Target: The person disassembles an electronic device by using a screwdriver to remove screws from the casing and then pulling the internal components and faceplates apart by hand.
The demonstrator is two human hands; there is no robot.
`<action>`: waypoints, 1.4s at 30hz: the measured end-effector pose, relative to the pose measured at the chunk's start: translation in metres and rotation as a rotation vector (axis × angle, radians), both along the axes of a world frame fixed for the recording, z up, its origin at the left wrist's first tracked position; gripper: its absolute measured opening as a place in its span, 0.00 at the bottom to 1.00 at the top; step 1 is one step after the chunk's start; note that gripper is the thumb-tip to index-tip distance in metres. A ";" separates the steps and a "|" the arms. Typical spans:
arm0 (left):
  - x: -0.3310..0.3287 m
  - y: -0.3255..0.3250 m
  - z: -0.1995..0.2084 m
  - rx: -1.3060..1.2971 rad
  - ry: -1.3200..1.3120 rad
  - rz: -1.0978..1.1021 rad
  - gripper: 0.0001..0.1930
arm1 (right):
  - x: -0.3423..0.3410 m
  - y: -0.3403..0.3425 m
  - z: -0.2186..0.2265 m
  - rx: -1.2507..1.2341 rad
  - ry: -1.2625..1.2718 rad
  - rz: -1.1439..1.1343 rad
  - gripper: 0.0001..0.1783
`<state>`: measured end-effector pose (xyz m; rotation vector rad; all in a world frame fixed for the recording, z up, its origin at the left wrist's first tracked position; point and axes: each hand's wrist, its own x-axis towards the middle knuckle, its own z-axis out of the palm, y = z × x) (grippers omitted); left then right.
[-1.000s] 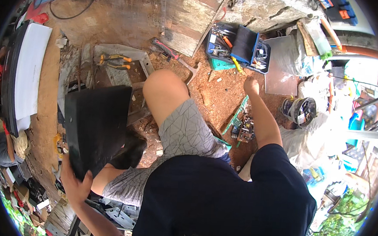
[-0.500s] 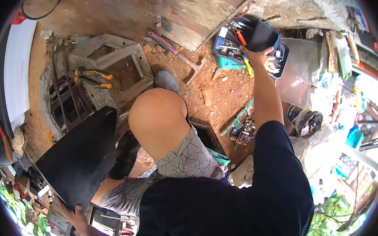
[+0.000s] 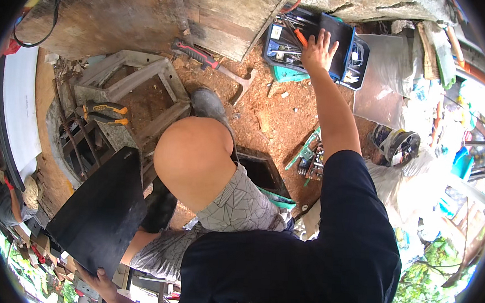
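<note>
My left hand (image 3: 100,280) grips the lower edge of a flat black panel (image 3: 100,209), held tilted at my left side. Stretched far forward, my right hand (image 3: 317,49) lies with fingers spread on the black lid of an open blue toolbox (image 3: 316,42) full of tools; an orange-handled screwdriver (image 3: 300,37) lies right by its thumb. My bare knee (image 3: 192,157) rises in the middle, above my foot in a dark shoe (image 3: 206,102).
A grey plastic stool (image 3: 130,83) lies on its side at the left, with yellow-handled pliers (image 3: 103,112) on it. A hammer (image 3: 214,66) lies on the red dirt. Green circuit boards (image 3: 312,153) sit beside a dark box (image 3: 260,172). A wooden board (image 3: 223,11) stands behind.
My right hand went from the circuit boards up to the toolbox and now rests flat on its lid. The black panel has swung lower and to the left.
</note>
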<state>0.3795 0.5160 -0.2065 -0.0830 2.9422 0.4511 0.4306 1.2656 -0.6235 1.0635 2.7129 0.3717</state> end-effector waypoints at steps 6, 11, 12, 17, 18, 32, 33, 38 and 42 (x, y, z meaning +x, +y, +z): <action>-0.001 -0.016 0.001 -0.056 0.004 -0.009 0.60 | -0.031 0.003 0.009 -0.104 -0.169 -0.069 0.18; 0.010 -0.014 -0.003 -0.003 -0.013 0.033 0.63 | -0.028 0.005 0.047 -0.175 0.083 -0.181 0.26; 0.018 0.008 -0.001 0.008 0.005 0.050 0.63 | -0.026 0.009 0.059 -0.283 0.149 -0.274 0.26; 0.004 0.046 0.001 0.125 -0.027 -0.020 0.58 | 0.013 -0.024 0.150 -0.249 0.469 -0.321 0.20; 0.001 0.052 0.001 0.147 -0.014 -0.029 0.56 | 0.013 -0.031 0.162 -0.232 0.482 -0.289 0.20; 0.006 0.089 0.027 0.193 0.186 -0.147 0.31 | -0.061 -0.239 0.472 -1.141 0.695 0.800 0.13; 0.010 0.089 0.026 0.184 0.190 -0.130 0.31 | -0.067 -0.261 0.497 -1.166 0.708 0.923 0.13; 0.027 0.090 0.019 0.113 0.179 -0.101 0.30 | -0.089 -0.361 0.583 -0.862 0.559 1.379 0.08; 0.030 0.101 0.018 0.107 0.224 -0.122 0.26 | -0.110 -0.391 0.578 -0.638 0.458 1.582 0.13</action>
